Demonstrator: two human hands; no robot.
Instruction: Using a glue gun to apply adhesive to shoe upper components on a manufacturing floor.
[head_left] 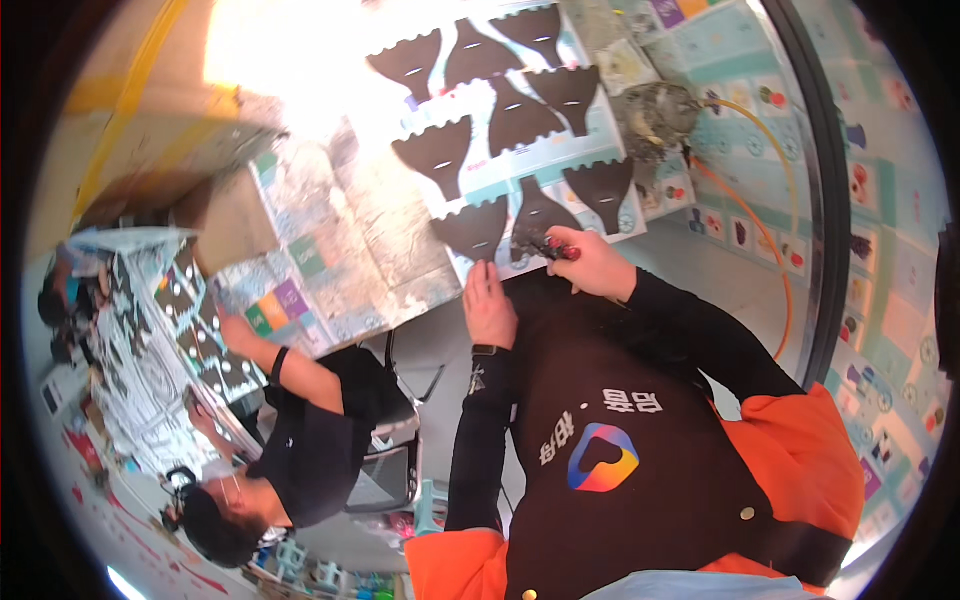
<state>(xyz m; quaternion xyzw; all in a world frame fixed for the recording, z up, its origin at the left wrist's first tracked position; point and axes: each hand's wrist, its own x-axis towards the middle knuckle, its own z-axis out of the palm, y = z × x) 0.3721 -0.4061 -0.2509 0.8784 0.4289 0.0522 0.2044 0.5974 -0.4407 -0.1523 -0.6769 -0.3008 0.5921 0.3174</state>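
Note:
Several dark brown, fan-shaped pieces with scalloped edges and small slots lie spread over a printed light-blue board (630,222) on the table. My right hand (597,264) is closed round a small dark tool with red parts (562,249), at the board's near edge. Its dark end is over the middle near piece (543,203); my fingers partly hide it, and its exact kind is unclear. My left hand (488,306) lies flat with fingers stretched out. Its fingertips reach the lower tip of the near-left piece (474,228), and nothing is held in it.
A grimy grey lump (655,115) sits right of the board, with a yellow hose (765,125) and an orange hose (765,245) beside it. A dark post (825,200) rises farther right. At left, a person (310,420) sits working at another table, near a chair (390,475).

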